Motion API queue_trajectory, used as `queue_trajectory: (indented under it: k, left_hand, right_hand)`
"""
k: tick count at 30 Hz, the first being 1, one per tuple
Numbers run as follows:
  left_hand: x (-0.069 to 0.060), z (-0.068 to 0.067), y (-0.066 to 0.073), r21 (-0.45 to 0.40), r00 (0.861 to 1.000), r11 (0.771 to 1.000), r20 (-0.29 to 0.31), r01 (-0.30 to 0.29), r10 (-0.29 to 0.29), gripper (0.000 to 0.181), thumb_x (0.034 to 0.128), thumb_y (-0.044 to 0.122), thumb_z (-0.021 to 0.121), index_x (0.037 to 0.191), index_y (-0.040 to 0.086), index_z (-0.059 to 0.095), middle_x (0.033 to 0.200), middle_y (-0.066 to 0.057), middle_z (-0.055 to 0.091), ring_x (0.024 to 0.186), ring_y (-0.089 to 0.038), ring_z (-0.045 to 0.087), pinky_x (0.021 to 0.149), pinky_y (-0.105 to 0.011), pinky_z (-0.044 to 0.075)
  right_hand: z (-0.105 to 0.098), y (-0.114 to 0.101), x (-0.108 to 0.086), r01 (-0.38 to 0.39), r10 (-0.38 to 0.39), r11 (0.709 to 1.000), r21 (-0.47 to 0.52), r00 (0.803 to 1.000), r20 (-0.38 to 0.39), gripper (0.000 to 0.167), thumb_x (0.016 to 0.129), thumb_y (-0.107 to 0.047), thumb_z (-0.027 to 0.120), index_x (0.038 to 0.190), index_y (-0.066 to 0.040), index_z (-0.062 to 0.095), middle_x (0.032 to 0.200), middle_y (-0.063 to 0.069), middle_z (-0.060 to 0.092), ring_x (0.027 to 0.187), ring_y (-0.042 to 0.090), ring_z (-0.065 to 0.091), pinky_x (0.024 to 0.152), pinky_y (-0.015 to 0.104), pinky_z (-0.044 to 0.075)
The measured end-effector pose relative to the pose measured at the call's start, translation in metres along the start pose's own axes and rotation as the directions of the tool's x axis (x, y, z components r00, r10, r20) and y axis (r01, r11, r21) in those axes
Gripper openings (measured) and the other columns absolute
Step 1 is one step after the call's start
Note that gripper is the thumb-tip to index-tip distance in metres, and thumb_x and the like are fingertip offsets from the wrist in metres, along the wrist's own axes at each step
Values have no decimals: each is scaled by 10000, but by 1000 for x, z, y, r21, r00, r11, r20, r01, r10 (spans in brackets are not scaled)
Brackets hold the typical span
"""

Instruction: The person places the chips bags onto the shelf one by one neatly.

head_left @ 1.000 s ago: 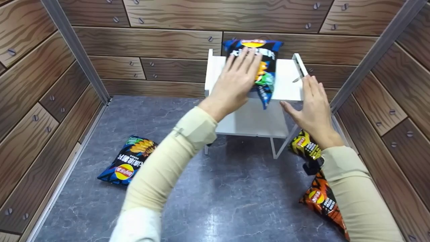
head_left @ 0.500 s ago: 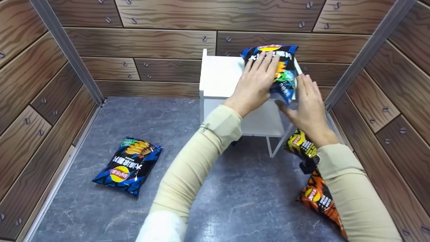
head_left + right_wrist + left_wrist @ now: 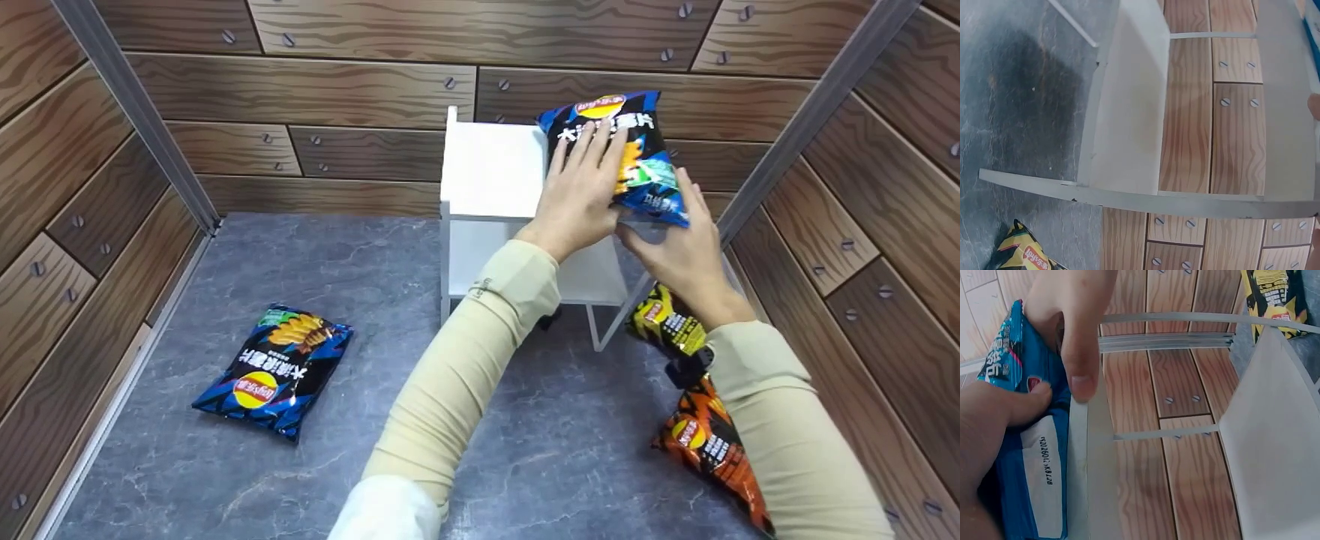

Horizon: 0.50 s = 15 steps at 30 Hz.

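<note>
Blue-and-black chip bag, shifted from mid-top to the right end of the white shelf, sits under a straight-fingered left hand and beside an extended right hand, its sideways move apparently well along.

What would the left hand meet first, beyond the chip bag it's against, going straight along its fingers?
Past the chip bag, the left hand would probably meet the wood-patterned wall behind the white shelf; the gap's depth is unclear.
</note>
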<state>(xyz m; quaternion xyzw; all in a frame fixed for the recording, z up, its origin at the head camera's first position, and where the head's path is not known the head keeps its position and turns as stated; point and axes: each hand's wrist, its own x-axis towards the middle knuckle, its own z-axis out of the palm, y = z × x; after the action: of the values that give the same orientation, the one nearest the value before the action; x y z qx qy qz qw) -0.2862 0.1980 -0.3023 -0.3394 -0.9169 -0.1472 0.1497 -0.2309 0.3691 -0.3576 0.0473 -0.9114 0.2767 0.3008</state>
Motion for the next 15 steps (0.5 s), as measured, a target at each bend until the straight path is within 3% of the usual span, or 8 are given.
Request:
queue_trajectory:
  k: [8,15]
  left_hand:
    - [1,0,3,49,998,999,69,8,-11,1047,862,520,687,1608,153,50,1689,-57,32,1564,-224,17,1274,-437,32]
    - [1,4,0,103,997,995,74,-6,-1,1198,791,640,699,1604,148,-32,1688,-67,-45,1563,-226,-44,1272,-442,10]
  right_hand:
    - [-6,7,1,52,-53,998,35,998,27,906,825,-260,783,1522,48,293,1526,305,370,1388,469,406,1247,482,190]
    - [-2,10,1,75,-76,997,30,997,26,860,831,-192,775,1510,54,308,1520,301,377,1446,450,323,1251,477,172]
